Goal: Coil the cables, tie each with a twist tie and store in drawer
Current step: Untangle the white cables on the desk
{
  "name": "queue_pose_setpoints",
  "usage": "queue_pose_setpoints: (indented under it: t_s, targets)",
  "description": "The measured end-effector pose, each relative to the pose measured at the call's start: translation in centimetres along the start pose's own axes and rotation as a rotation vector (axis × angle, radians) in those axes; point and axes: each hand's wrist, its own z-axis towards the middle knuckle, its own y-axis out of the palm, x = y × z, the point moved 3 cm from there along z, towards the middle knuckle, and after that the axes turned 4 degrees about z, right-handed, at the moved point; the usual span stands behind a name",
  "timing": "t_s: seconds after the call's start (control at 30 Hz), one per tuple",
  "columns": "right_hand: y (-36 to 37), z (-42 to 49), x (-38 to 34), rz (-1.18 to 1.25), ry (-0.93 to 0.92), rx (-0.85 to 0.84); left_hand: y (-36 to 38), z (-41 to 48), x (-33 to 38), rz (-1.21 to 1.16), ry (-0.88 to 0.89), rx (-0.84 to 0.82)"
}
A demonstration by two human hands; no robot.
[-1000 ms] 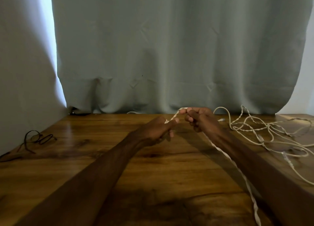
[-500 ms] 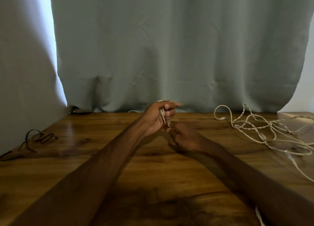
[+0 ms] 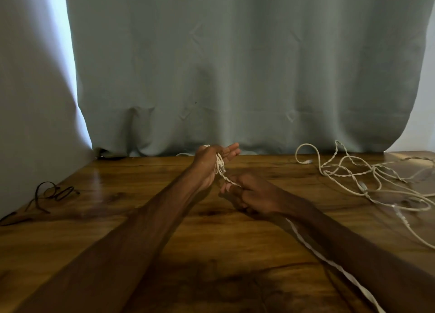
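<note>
Above the bench (image 3: 113, 230), the left hand (image 3: 208, 165) carries white cable (image 3: 220, 165) loops across straight fingers while the right hand (image 3: 251, 192) pinches its strand.

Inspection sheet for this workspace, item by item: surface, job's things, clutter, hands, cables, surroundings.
Surface: wooden table, glossy.
Job's things: twisted white cable in hand; loose white cables tangled far right; black cord uncoiled far left; no twist tie or drawer seen.
Clutter: nothing seen.
Grippers: left hand, fingers straight, cable loops across its palm; right hand pinches the cable.
Cables: twisted cable runs from left hand through right, under the right forearm, out of frame.
Surroundings: grey-green curtain behind the table.
</note>
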Motion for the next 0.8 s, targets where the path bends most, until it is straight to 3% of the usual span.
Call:
queue_pose_setpoints:
  t_s: [0.1, 0.27, 0.4, 0.5, 0.57, 0.67, 0.8]
  targets:
    - [-0.2, -0.3, -1.3, -0.041, -0.059, 0.007, 0.0, -0.2, -0.7, 0.27, 0.102, 0.057]
    - [-1.3, -0.6, -1.7, 0.367, 0.092, 0.108, -0.7, -1.2, -0.9, 0.935, 0.396, 0.026]
    - [-3.3, -0.7, -0.9, 0.62, 0.154, 0.158, 0.3, -2.5, 0.1, 1.029, 0.449, -0.219]
    - [-4.3, -0.6, 0.1, 0.728, 0.241, 0.217, 0.7, -3.6, 0.6, 0.858, 0.266, -0.324]
    - [-5.0, -0.4, 0.9, 0.897, 0.287, 0.272, 0.4, -3.5, 0.9, 0.949, 0.229, -0.383]
    - [-6.0, -0.5, 1.4, 1.121, 0.276, 0.181, -1.1, -2.3, 1.3, 1.123, 0.266, -0.26]
    - [-6.2, -0.7, 1.5, 0.976, 0.294, 0.059, -4.4, -0.6, 1.3, 1.066, 0.292, -0.077]
